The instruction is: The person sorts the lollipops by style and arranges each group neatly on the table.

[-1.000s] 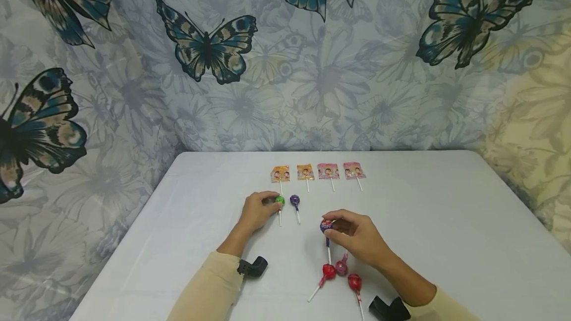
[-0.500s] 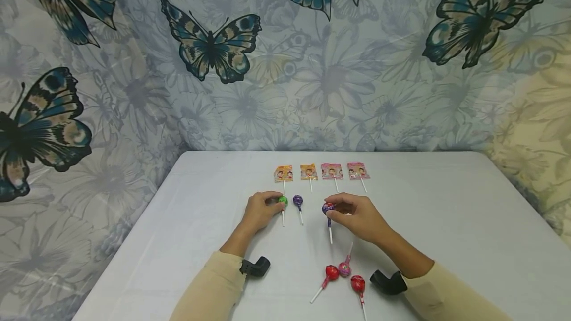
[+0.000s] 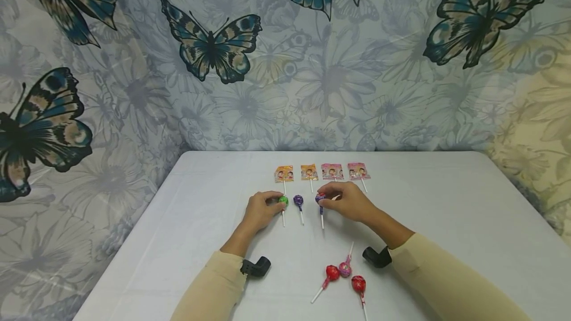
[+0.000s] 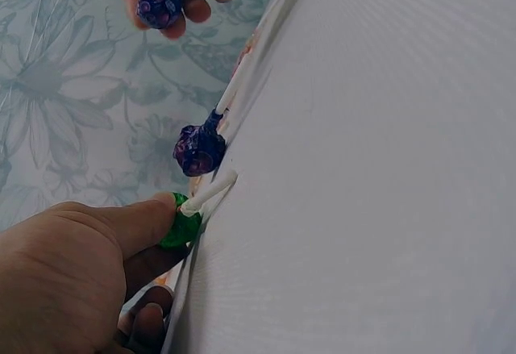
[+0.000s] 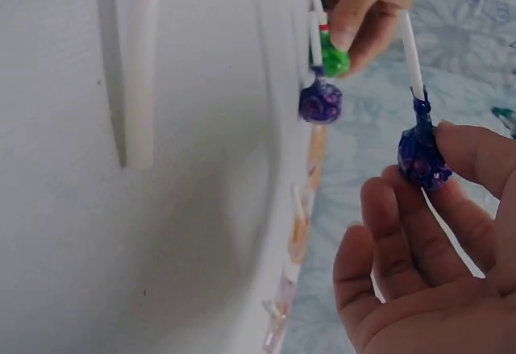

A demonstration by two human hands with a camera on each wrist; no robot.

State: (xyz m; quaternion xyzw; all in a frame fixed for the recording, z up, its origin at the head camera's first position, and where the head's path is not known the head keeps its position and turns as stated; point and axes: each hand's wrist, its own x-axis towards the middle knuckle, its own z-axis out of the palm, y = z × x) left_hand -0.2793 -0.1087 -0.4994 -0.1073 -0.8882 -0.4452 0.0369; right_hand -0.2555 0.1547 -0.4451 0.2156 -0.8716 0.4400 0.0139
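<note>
My left hand [image 3: 263,208] pinches the head of a green lollipop [image 3: 283,201] lying on the white table [image 3: 446,222]; the left wrist view shows thumb and finger on the green lollipop [image 4: 179,229]. A purple lollipop [image 3: 298,200] lies just right of it. My right hand [image 3: 341,199] holds another purple lollipop [image 3: 319,197] by its head, stick pointing toward me, right of the lying one. In the right wrist view the fingertips pinch the held purple lollipop [image 5: 421,156].
Several flat wrapped lollipops [image 3: 321,172] lie in a row behind the hands. Two red lollipops [image 3: 331,272] [image 3: 358,284] and a pink one [image 3: 345,268] lie near the front edge. A butterfly-print curtain [image 3: 285,53] hangs behind the table.
My right hand has carried the purple lollipop away from the red ones, forward and left, up to the row beside the lying purple one. The left hand stays on the green lollipop.
</note>
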